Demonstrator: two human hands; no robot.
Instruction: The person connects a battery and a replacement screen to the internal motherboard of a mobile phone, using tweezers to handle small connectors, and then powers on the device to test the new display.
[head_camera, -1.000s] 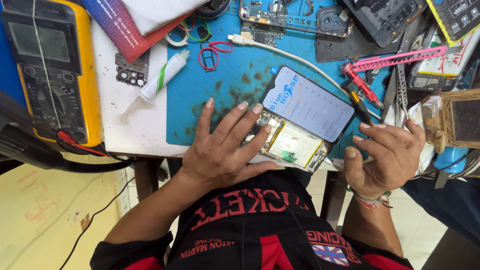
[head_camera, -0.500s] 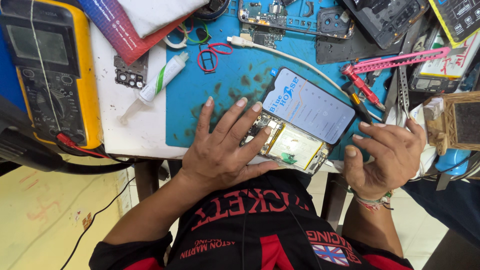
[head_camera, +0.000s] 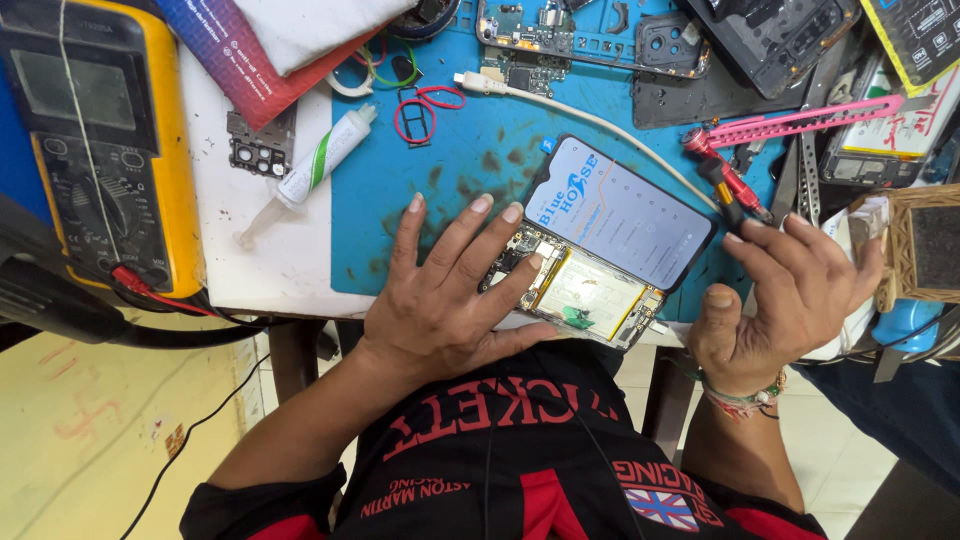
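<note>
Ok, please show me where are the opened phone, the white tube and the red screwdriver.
opened phone (head_camera: 600, 290): head view, on its exposed battery.
white tube (head_camera: 322, 158): head view, middle of its body.
red screwdriver (head_camera: 728, 186): head view, on its handle.

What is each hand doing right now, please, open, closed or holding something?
Left hand: open, fingers spread flat on the opened smartphone with exposed battery.
Right hand: open, holding nothing, fingertips close to the red-handled screwdriver.

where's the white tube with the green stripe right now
In the head view, the white tube with the green stripe lies tilted on the white surface at the blue mat's left edge, between the yellow multimeter and the red rings, beyond the left hand.
</note>
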